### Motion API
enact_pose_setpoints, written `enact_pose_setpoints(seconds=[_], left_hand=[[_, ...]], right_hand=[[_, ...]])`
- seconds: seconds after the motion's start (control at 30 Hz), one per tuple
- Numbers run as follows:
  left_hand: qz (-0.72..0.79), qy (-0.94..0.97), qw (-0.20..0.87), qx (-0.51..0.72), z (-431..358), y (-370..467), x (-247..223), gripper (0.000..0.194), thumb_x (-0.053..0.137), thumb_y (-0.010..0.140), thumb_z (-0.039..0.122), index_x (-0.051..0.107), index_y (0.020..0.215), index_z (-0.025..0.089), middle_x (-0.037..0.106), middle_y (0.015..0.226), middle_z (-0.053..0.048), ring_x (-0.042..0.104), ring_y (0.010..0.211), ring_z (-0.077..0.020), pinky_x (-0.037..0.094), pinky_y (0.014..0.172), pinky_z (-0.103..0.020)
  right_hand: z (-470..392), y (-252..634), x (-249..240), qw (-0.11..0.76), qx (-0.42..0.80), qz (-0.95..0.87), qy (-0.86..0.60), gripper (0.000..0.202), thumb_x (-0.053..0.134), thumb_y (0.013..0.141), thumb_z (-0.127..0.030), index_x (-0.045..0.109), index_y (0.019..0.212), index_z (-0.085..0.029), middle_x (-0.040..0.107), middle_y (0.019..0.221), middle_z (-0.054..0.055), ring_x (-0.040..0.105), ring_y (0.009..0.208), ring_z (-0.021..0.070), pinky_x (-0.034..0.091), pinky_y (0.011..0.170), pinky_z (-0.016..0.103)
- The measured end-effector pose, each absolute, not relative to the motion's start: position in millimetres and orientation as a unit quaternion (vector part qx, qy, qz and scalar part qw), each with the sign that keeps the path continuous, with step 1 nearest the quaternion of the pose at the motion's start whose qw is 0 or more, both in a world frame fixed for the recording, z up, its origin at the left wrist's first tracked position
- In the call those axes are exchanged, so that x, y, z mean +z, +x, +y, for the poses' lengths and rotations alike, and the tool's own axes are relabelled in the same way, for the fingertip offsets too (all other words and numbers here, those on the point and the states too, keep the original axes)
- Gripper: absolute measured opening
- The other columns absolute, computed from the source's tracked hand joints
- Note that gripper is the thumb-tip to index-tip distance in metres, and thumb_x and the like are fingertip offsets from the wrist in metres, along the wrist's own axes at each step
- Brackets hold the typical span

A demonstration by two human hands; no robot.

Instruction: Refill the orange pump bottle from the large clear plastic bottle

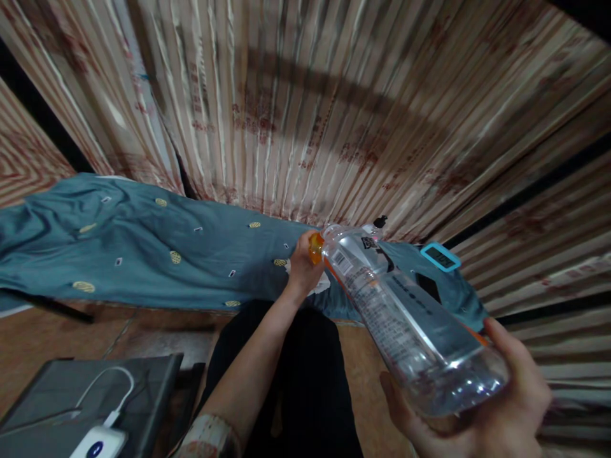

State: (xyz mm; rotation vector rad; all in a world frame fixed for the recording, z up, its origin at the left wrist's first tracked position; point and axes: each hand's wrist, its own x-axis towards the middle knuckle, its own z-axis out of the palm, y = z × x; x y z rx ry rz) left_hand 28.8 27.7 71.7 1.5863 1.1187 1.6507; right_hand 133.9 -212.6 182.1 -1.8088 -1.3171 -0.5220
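A large clear plastic bottle point(405, 318) with a printed label and orange trim lies tilted across the view, its neck toward the upper left. My right hand point(501, 407) is closed around its base from below, thumb on the far side. Near the bottle's neck, my left hand point(303, 270) is closed on a small amber-orange translucent object point(316, 247); whether it touches the bottle's mouth I cannot tell. Behind the big bottle stands a small clear bottle with a black cap point(380, 221), mostly hidden. White tissue point(321, 284) lies beneath my left hand.
A teal patterned cloth point(200, 267) covers the narrow table. On its right are a blue-framed digital display point(440, 257) and a flat black object point(428, 287). Striped curtains point(286, 127) hang close behind. At lower left, a grey stool point(52, 388) bears a cabled white device point(102, 442).
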Motion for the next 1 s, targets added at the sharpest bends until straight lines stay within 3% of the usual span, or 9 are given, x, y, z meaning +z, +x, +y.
enact_pose_setpoints(seconds=[0.3,0.47,0.6,0.8,1.0], left_hand=[[0.42,0.596,0.297,0.617,26.3,28.1,71.7,0.044,0.068,0.087,0.044,0.056,0.122,0.021,0.071,0.118,-0.011,0.07,0.108,-0.0266,0.055,0.096,-0.04],[0.422,0.598,0.291,0.617,26.6,28.1,71.3,0.045,0.07,0.087,0.044,0.056,0.122,0.02,0.071,0.119,-0.012,0.07,0.11,-0.027,0.055,0.097,-0.04],[0.421,0.595,0.292,0.619,26.0,28.0,71.8,0.044,0.071,0.086,0.043,0.057,0.122,0.02,0.072,0.117,-0.011,0.071,0.108,-0.027,0.056,0.096,-0.041],[0.426,0.592,0.3,0.615,26.6,28.2,72.5,0.044,0.073,0.084,0.038,0.057,0.121,0.021,0.072,0.118,-0.011,0.07,0.108,-0.0267,0.055,0.096,-0.04],[0.422,0.596,0.297,0.615,26.8,28.4,72.7,0.041,0.07,0.085,0.036,0.056,0.121,0.02,0.072,0.118,-0.011,0.07,0.109,-0.0267,0.055,0.097,-0.04]], right_hand=[[-210.4,131.8,183.8,0.402,-0.222,-0.521,-0.72,0.117,0.064,0.074,-0.089,0.041,0.16,-0.013,0.066,0.126,0.023,0.072,0.098,0.0414,0.055,0.07,0.045],[-210.1,134.4,183.9,0.404,-0.226,-0.521,-0.717,0.116,0.067,0.073,-0.087,0.042,0.159,-0.012,0.064,0.126,0.024,0.071,0.089,0.0388,0.053,0.066,0.043],[-211.0,136.7,182.4,0.417,-0.193,-0.524,-0.717,0.124,0.07,0.068,-0.088,0.039,0.159,-0.01,0.063,0.127,0.026,0.069,0.099,0.0453,0.054,0.077,0.053],[-211.6,130.8,183.7,0.404,-0.22,-0.514,-0.724,0.116,0.066,0.074,-0.088,0.041,0.16,-0.014,0.064,0.124,0.02,0.068,0.089,0.0351,0.049,0.064,0.039],[-210.6,133.5,183.8,0.412,-0.217,-0.527,-0.711,0.114,0.07,0.074,-0.082,0.039,0.16,-0.014,0.063,0.126,0.021,0.069,0.095,0.0371,0.053,0.071,0.043]])
